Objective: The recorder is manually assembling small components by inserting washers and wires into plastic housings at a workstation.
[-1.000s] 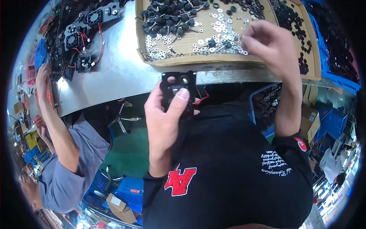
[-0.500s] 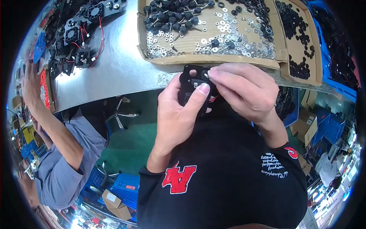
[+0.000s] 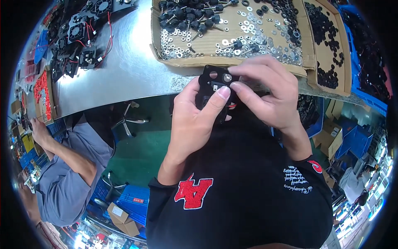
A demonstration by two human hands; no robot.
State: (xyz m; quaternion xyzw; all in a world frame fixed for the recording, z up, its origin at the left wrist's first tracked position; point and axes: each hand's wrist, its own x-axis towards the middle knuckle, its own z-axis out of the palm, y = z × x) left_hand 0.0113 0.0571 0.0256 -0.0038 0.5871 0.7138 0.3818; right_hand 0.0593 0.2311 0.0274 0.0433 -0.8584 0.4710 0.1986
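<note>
My left hand (image 3: 192, 118) holds a small black plate (image 3: 204, 81) just in front of the table edge, thumb across its face. The plate has a round hole near one corner and a small white connector (image 3: 215, 87). Beside the hole sits a round silver piece (image 3: 227, 77), like a washer or nut on a stud. At that piece, my right hand (image 3: 271, 93) has thumb and index finger apart on either side, with nothing seen between them. A bit of red wire (image 3: 232, 106) shows under the plate. My left fingers behind it are mostly hidden.
Beyond my hands, a cardboard tray (image 3: 186, 62) holds black-headed screws (image 3: 188, 18), nuts and washers. Another cardboard tray (image 3: 331, 85) has small black parts. Fan assemblies (image 3: 76, 33) with red wires lie at the far left. A co-worker's arm (image 3: 68, 155) reaches toward red parts (image 3: 42, 91).
The right thumb and index finger have parted from their pinch on the silver piece, uncovering it. The plate stays in my left hand. The co-worker's hand has come down nearer the red parts.
</note>
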